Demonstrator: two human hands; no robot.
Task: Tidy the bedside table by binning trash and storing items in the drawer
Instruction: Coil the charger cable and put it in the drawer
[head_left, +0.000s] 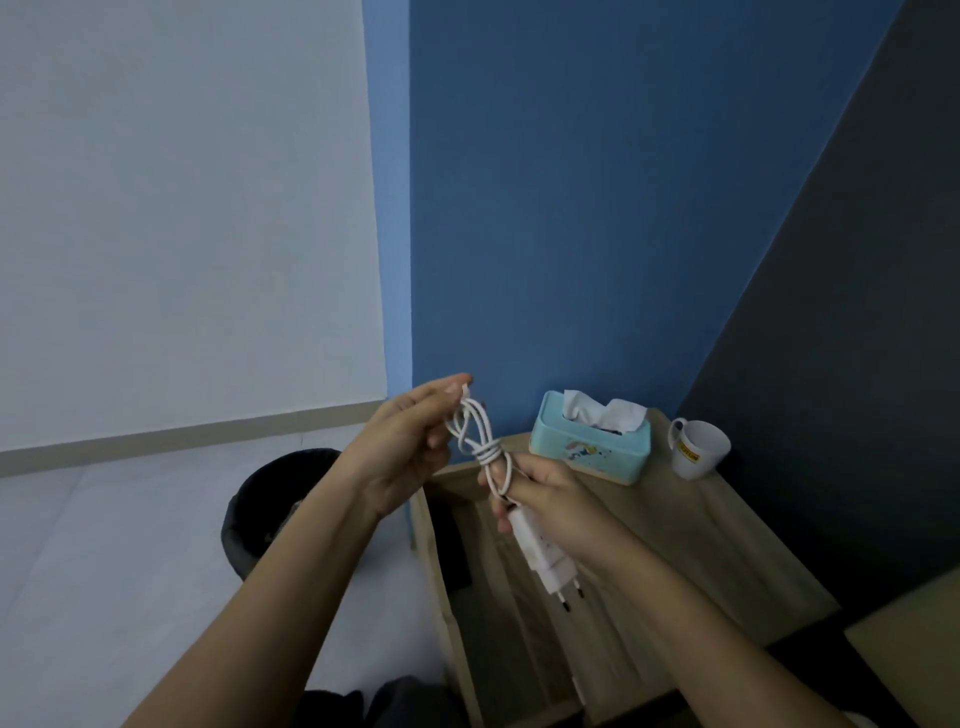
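Observation:
A white charger (540, 556) with a two-pin plug hangs from my right hand (545, 499), which grips its body and the bundled white cable (480, 436). My left hand (410, 441) pinches the cable's loose end near its top loop. Both hands hover above the open drawer (488, 597) of the wooden bedside table (727, 545). The cable is wound around itself in the middle. A dark object lies inside the drawer at its far end.
A light-blue tissue box (589, 441) and a white mug (698, 449) stand at the back of the tabletop. A dark round bin (260, 514) sits on the pale floor to the left of the table. Blue and dark walls close the corner.

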